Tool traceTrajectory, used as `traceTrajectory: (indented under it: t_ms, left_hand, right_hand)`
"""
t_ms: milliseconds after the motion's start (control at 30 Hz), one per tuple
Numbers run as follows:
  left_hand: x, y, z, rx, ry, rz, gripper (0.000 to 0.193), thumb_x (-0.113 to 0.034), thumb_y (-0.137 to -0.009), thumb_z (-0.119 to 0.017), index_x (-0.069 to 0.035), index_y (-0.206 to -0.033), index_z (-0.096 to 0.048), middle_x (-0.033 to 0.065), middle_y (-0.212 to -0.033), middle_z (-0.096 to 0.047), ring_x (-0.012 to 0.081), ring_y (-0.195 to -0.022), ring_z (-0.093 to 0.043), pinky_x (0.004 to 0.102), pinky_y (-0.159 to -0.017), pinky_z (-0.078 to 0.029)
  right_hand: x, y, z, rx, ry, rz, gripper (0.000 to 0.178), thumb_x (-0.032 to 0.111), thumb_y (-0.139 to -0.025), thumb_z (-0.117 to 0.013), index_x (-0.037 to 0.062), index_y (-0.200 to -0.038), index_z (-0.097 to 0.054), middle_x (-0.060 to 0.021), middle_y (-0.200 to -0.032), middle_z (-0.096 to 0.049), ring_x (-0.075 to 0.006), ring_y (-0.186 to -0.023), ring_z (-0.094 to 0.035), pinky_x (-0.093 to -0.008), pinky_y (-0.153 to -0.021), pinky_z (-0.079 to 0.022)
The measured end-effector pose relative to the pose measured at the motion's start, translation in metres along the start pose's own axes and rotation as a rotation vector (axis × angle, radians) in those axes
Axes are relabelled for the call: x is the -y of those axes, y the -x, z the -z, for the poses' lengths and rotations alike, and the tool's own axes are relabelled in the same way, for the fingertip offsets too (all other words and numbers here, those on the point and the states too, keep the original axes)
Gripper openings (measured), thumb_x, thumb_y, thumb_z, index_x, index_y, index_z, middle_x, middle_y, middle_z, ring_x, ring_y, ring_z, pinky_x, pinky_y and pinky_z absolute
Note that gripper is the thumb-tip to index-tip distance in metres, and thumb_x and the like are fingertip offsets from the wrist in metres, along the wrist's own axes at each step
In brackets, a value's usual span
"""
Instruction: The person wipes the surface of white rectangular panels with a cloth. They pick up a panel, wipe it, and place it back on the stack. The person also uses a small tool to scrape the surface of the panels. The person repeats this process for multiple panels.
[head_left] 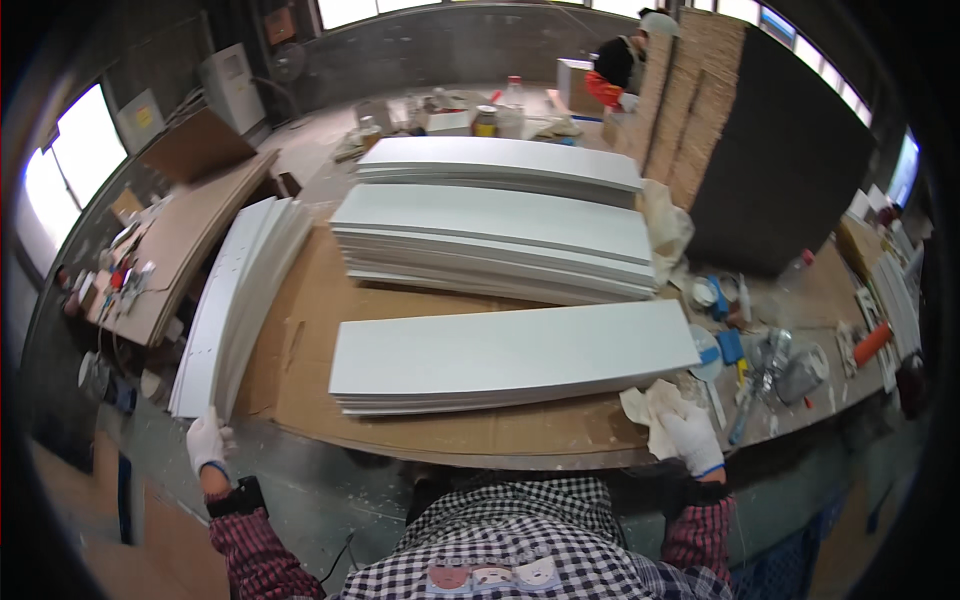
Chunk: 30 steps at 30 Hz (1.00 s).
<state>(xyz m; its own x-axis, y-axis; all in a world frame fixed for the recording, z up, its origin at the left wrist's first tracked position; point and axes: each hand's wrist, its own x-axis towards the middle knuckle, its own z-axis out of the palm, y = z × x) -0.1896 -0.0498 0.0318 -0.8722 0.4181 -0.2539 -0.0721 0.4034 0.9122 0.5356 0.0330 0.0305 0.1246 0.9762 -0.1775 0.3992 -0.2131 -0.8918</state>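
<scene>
White panels point(515, 350) lie before us, a slanted stack point(225, 310) at left; wiping seems best done lengthwise, cloth point(646, 410) flat. Our right hand point(692, 438) pinches it; whether our left hand point(207, 442) grips the stack, we cannot tell.

No words or numbers can be read, though the checked apron point(500, 528) perhaps bears faint, blurred lettering
</scene>
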Motion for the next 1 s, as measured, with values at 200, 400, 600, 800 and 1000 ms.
traceTrajectory:
  t_ms: [200, 400, 600, 800, 1000]
  left_hand:
    - [-0.026, -0.001, -0.030, -0.056, -0.352, -0.148, 0.046, -0.045, -0.094, -0.055, -0.001, -0.093, -0.069, 0.0124, -0.072, -0.070, 0.0206, -0.055, -0.065, 0.0356, -0.054, -0.049]
    - [-0.009, -0.018, -0.002, -0.121, -0.419, -0.123, 0.047, -0.046, -0.095, -0.054, -0.001, -0.094, -0.069, 0.0126, -0.075, -0.071, 0.0210, -0.059, -0.066, 0.0357, -0.056, -0.051]
    - [-0.022, 0.009, -0.023, -0.042, -0.362, -0.083, 0.046, -0.044, -0.096, -0.054, 0.000, -0.094, -0.067, 0.0117, -0.077, -0.071, 0.0191, -0.063, -0.067, 0.0336, -0.055, -0.051]
    - [0.052, 0.030, -0.015, 0.066, -0.265, -0.085, 0.041, -0.041, -0.094, -0.054, -0.002, -0.092, -0.066, 0.0114, -0.077, -0.071, 0.0190, -0.061, -0.066, 0.0340, -0.055, -0.051]
    - [0.070, 0.082, -0.029, 0.308, -0.351, 0.001, 0.034, -0.037, -0.094, -0.055, -0.003, -0.095, -0.063, 0.0074, -0.079, -0.067, 0.0181, -0.058, -0.060, 0.0340, -0.053, -0.049]
  right_hand:
    - [-0.086, -0.029, 0.037, -0.009, 0.239, -0.060, 0.048, 0.018, -0.084, -0.065, -0.0038, -0.126, -0.060, -0.0175, -0.117, -0.067, -0.0249, -0.107, -0.064, -0.0342, -0.090, -0.050]
    - [-0.057, -0.045, 0.038, -0.118, 0.747, -0.068, 0.034, 0.018, -0.083, -0.066, 0.0050, -0.114, -0.063, -0.0219, -0.104, -0.066, -0.0399, -0.096, -0.063, -0.0411, -0.083, -0.050]
    - [-0.069, -0.044, 0.061, -0.181, 0.700, -0.019, 0.032, 0.016, -0.083, -0.064, 0.0047, -0.114, -0.063, -0.0223, -0.103, -0.067, -0.0405, -0.096, -0.064, -0.0429, -0.082, -0.050]
    - [-0.092, -0.068, 0.080, -0.134, 0.571, 0.073, 0.030, 0.016, -0.087, -0.063, -0.0009, -0.112, -0.065, -0.0171, -0.102, -0.070, -0.0252, -0.091, -0.067, -0.0361, -0.082, -0.051]
    - [0.004, -0.007, 0.053, 0.046, 0.755, 0.158, 0.048, 0.033, -0.092, -0.065, 0.0056, -0.131, -0.058, -0.0160, -0.121, -0.065, -0.0260, -0.109, -0.061, -0.0359, -0.093, -0.047]
